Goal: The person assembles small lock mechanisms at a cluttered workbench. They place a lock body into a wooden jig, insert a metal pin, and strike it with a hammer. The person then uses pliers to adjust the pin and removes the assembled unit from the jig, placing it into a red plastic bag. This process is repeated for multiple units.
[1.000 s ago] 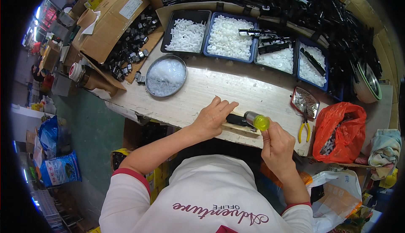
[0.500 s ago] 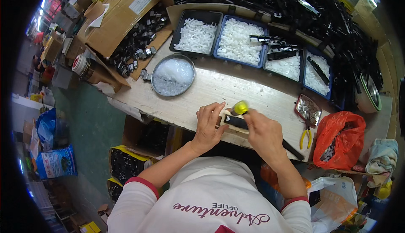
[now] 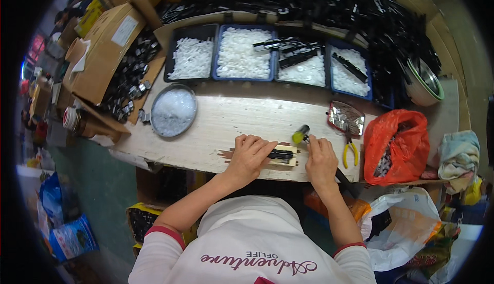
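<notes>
My right hand [image 3: 321, 161] is closed round a small hammer [image 3: 300, 134] with a yellow and black head; the black handle runs out below the hand toward the table's front edge. The head is raised just beyond a cream-coloured block fixture [image 3: 291, 160] near that edge. In the fixture lies a long black part [image 3: 280, 154], its exact kind unclear. My left hand [image 3: 249, 155] grips the part's left end, fingers bent over it and hiding that end.
Beyond my hands stand a round dish of clear small pieces [image 3: 194, 110] and trays of white plastic pieces [image 3: 216, 80]. Black strips [image 3: 309, 1] pile up behind. To the right are a red dish of metal pins [image 3: 332, 122], yellow-handled pliers [image 3: 351, 153] and a red bag [image 3: 396, 147].
My view has shifted, so the bench appears further left. My left hand has moved over the black part, and my right hand with the hammer has drawn right, off the fixture.
</notes>
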Motion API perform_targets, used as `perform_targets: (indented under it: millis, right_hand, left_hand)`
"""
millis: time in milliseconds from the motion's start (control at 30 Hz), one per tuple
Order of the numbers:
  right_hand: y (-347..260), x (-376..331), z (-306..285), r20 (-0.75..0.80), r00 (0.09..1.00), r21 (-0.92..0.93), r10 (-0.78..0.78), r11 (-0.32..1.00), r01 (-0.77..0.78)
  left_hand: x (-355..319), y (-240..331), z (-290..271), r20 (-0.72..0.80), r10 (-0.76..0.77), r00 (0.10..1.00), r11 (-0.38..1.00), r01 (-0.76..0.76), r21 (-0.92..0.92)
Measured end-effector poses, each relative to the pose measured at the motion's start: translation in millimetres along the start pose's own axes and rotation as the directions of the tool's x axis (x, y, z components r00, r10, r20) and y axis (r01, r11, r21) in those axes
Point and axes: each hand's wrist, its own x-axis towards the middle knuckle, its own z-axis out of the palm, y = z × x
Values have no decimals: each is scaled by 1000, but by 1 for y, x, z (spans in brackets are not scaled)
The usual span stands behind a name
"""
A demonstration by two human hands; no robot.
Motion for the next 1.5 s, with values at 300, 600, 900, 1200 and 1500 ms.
perform_targets:
  millis: [300, 600, 900, 1200, 1500]
  right_hand:
    - [81, -19, -23, -158, 973, -289, 168, 934, -208]
    - [-5, -4, -49, 165, 980, 512, 111, 840, -181]
    - [-56, -2, -31, 215, 924, 635, -317, 764, 115]
    - [-64, -2, -30, 282, 889, 560, -360, 814, 152]
    - [-79, 7, -32, 393, 748, 552, -535, 788, 274]
  left_hand:
    - [8, 0, -41, 226, -550, 804, 104, 334, -937]
    - [-9, 10, -36, 302, -563, 769, 125, 440, -889]
    - [-19, 22, -43, 168, -583, 795, 441, 483, -756]
    - [-25, 25, -36, -58, -556, 829, 713, 441, -545]
    - [-64, -10, -59, 665, -203, 719, -630, 424, -650]
